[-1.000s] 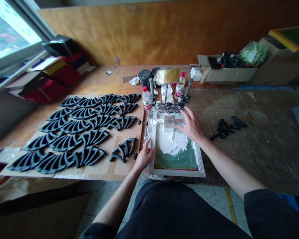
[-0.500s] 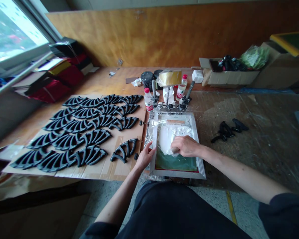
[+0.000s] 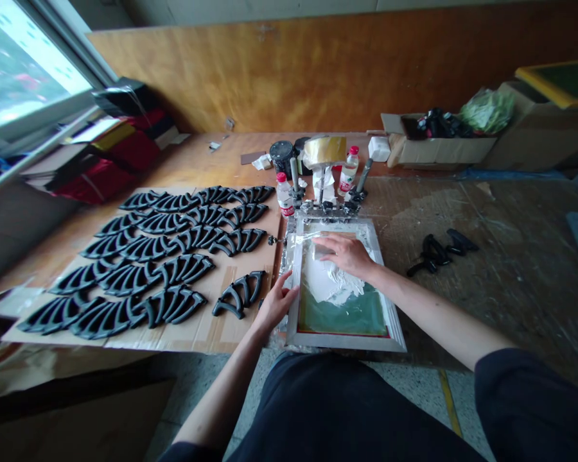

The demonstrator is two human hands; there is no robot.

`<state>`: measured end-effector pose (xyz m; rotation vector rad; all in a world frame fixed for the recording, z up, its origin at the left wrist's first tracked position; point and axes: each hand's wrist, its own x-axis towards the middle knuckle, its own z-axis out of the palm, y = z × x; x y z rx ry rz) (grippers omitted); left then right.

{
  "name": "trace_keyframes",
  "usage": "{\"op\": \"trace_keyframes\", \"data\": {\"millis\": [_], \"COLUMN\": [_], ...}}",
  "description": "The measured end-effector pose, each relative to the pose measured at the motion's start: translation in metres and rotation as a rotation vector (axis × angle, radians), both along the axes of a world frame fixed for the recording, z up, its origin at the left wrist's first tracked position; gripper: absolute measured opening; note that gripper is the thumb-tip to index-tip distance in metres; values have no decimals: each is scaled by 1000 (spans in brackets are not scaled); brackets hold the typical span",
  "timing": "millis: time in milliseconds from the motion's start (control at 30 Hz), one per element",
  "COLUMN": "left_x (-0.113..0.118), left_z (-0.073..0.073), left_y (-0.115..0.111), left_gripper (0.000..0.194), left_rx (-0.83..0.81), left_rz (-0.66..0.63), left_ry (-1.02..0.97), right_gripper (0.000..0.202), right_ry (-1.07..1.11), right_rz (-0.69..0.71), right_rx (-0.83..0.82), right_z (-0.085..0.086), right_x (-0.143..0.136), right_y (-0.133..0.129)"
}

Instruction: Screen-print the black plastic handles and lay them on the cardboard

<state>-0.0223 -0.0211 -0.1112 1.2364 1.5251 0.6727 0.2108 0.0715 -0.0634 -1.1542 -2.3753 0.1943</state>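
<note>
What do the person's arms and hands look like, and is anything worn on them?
The left hand and right hand show no gloves. The left forearm and right forearm are uncovered. The left sleeve and right sleeve are dark, near black, without visible markings.

On the screen frame (image 3: 347,341), the right hand (image 3: 350,254) hides most of the flat plate (image 3: 322,251) from me, so I can't make out its grip. At the frame's left side, I can't tell whether the left hand (image 3: 278,301) touches it. Behind the frame, the bottle labels (image 3: 287,210) are too small for me to read. Far right of it, my view cuts off a yellow-edged panel (image 3: 563,83).
</note>
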Motion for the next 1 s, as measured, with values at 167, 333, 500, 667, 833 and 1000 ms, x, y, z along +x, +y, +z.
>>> {"op": "trace_keyframes", "data": {"millis": [167, 333, 500, 667, 833, 1000], "left_x": [2, 19, 40, 65, 86, 30], "left_z": [56, 113, 122, 56, 5, -5], "left_y": [4, 33, 65, 21, -32, -33], "left_gripper": [62, 50, 51, 58, 50, 39], "left_rx": [74, 372, 498, -22, -378, -238], "left_rz": [77, 160, 258, 237, 235, 505], "left_ry": [-180, -389, -495, -553, -715, -576], "right_gripper": [45, 32, 28, 15, 11, 34], "right_ry": [123, 374, 213, -156, -146, -45], "right_rz": [-259, -613, -391, -282, -126, -73], "right_rx": [122, 12, -149, -143, -113, -77], "right_z": [29, -4, -74, -87, -58, -58], "right_x": [47, 129, 86, 14, -25, 46], "right_y": [47, 47, -8, -56, -83, -56]}}
